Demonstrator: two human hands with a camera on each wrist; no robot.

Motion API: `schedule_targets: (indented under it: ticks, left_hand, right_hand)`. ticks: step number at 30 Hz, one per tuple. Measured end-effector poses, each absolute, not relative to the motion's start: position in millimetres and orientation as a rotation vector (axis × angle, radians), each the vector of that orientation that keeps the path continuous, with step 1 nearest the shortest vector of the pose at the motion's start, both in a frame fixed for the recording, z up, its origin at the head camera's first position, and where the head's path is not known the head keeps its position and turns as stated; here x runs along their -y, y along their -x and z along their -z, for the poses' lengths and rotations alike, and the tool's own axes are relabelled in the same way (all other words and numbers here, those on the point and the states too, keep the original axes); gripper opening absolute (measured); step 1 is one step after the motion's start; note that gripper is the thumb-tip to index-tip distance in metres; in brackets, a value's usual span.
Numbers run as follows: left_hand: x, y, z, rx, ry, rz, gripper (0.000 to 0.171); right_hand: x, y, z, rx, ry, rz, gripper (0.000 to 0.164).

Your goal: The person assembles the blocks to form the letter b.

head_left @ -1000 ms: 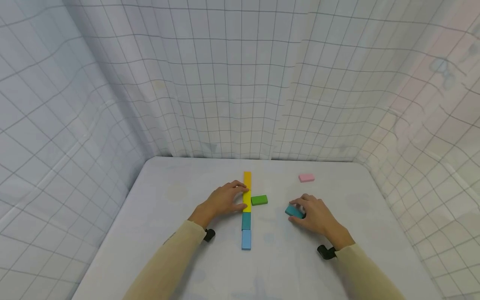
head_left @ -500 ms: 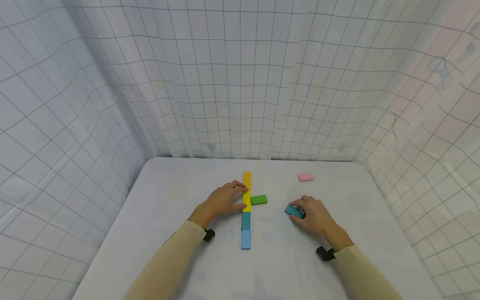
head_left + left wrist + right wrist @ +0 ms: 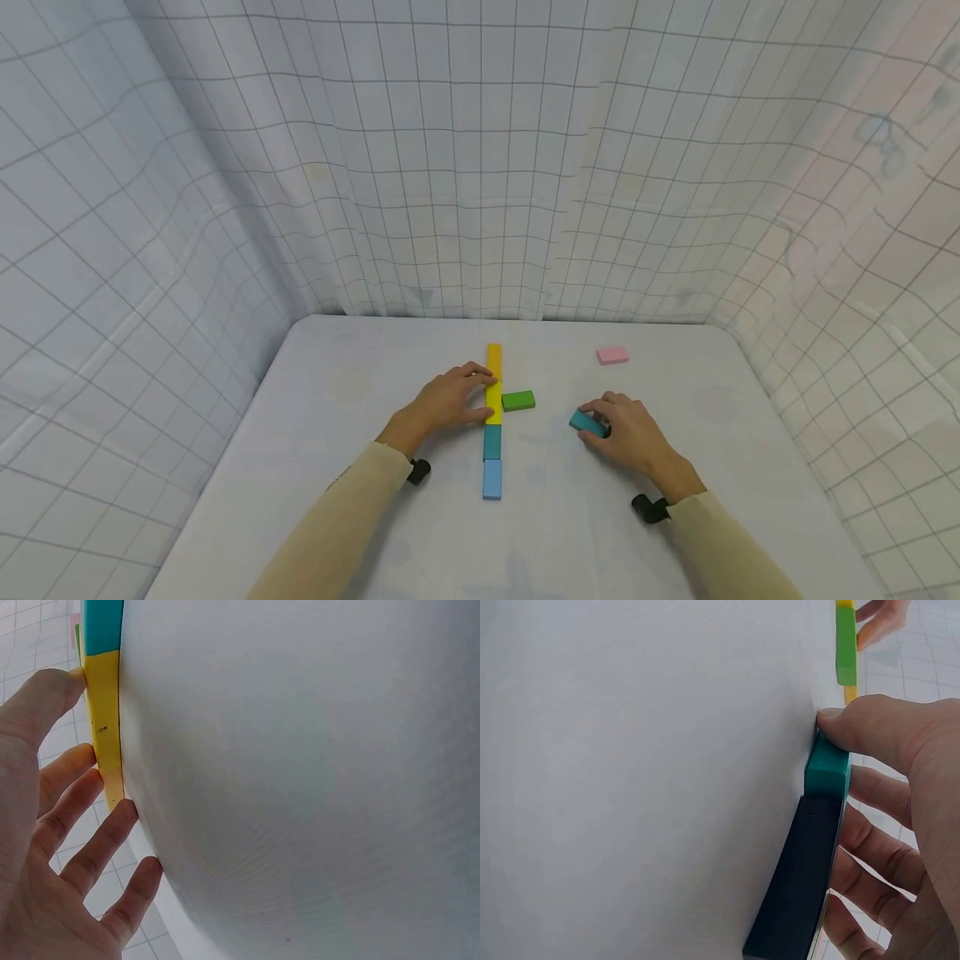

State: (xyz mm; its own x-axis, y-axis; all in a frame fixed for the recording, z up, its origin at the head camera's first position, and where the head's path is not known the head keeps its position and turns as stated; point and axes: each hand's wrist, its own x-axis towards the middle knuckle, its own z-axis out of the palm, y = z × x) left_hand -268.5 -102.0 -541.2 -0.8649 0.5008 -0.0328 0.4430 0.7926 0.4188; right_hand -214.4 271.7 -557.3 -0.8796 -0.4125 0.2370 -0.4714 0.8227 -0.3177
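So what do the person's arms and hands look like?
The left sleeve and right sleeve are long and pale beige, reaching the wrists. A small black gadget pokes out by each cuff: left gadget, right gadget. The left grip and right grip are bare hands, without gloves. I see no cables.

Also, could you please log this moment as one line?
left hand: touches yellow block | right hand: holds outlying teal block | dark block: adjoins outlying teal block | pink block: untouched
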Motion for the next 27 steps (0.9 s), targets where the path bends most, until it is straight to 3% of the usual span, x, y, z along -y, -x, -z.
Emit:
schedule_targets:
  ticks: [27]
  left_hand:
    - [102,268,543,-2.835,-0.743,-0.607,0.061]
  right_hand:
    - [-250,235,552,2.853,-0.708,-0.525,0.039]
